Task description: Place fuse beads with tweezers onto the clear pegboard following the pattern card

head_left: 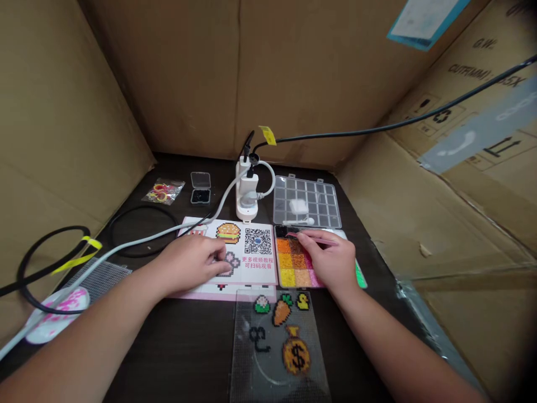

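Note:
My right hand [333,260] is closed around pink tweezers [321,239], whose tips reach over the dark beads at the back left of the bead box [282,282]. Small beads in orange, brown, yellow, peach, pink and green fill its compartments. My left hand [197,260] rests with curled fingers on a pattern sheet [258,274], beside a printed grey paw; I see nothing held in it. In front lies a clear pegboard [272,380] bearing a bead carrot [282,310], a duck [302,302], a money bag [296,351] and an unfilled black outline [259,339].
Behind the bead box its clear lid [329,201] lies open. A white power strip [246,210] with cables stands at the back middle. A small case [201,196], a plastic packet [163,191] and a white dish [78,302] are leftward. Cardboard walls surround the table.

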